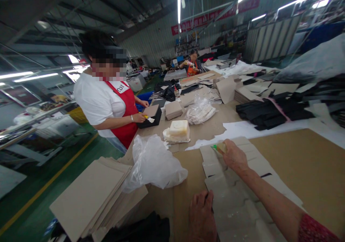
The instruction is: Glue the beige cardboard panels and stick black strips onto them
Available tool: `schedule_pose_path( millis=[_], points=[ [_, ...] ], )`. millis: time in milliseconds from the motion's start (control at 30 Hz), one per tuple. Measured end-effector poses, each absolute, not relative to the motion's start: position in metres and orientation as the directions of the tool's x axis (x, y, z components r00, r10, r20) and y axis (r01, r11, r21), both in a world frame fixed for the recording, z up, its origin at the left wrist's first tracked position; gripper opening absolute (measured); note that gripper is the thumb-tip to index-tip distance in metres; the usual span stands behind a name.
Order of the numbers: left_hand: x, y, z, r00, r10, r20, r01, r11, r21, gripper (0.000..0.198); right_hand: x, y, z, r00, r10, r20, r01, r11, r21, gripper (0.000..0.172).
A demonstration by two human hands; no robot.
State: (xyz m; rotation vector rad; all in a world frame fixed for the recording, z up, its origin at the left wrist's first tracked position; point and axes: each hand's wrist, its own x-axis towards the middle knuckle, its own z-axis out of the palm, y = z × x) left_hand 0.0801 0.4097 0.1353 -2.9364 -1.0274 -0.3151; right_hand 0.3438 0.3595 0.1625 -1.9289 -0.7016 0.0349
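Grey die-cut card blank (pixel 231 184) lies flat on a wide brown board (pixel 309 170) near the table's front edge, its notched flaps running from the far end under the right hand toward the bottom of the frame, where it is cut off. Right hand (pixel 233 156) is curled shut around a small brush (pixel 219 148) with a green ferrule, tip pressed on the blank's far flap; the bristles are too small to make out. Left hand (pixel 201 213) rests palm down, fingers together, pinning the blank's near left edge; its wrist runs out of view. To the right the brown board stretches bare toward the frame edge, good open room. To the left the room is tight: a crumpled clear plastic bag (pixel 153 163) sits just beside the blank, and past it a fanned stack of grey boards (pixel 88 195) overhangs the table corner above the green floor. Beyond the brush, a pale block (pixel 178 128) sits on torn white paper. Across the corner stands a co-worker in a red apron (pixel 126 109), one hand on a black box (pixel 151 118). Black sheet stacks (pixel 269 112) lie well apart on the far right, partly hidden under grey plastic wrap. A second worker far back is hard to read.
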Motion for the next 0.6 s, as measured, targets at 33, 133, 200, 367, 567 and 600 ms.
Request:
schedule_pose_path(
  millis=[33,133,200,367,567,600],
  points=[
    [0.08,0.41,0.135,0.764,0.617,0.187,0.621,-0.782,0.046,0.053,0.338,0.364,0.164,0.821,0.493,0.287,0.46,-0.275,-0.844,0.028],
    [0.081,0.41,0.138,0.768,0.619,0.165,0.625,-0.78,0.019,0.061,0.322,0.376,0.168,0.802,0.511,0.31,0.47,-0.219,-0.855,0.028],
    [0.081,0.41,0.139,0.767,0.628,0.135,0.632,-0.775,0.01,0.062,0.32,0.378,0.169,0.799,0.508,0.322,0.469,-0.191,-0.862,0.027],
    [0.08,0.41,0.139,0.771,0.628,0.106,0.632,-0.775,-0.001,0.061,0.352,0.353,0.16,0.876,0.419,0.238,0.357,-0.233,-0.905,0.034],
    [0.081,0.411,0.135,0.762,0.627,0.162,0.632,-0.774,0.028,0.058,0.385,0.327,0.146,0.91,0.378,0.17,0.287,-0.278,-0.917,0.039],
    [0.081,0.411,0.135,0.76,0.631,0.155,0.635,-0.772,0.026,0.058,0.385,0.327,0.146,0.907,0.386,0.167,0.288,-0.281,-0.915,0.039]
  ],
)
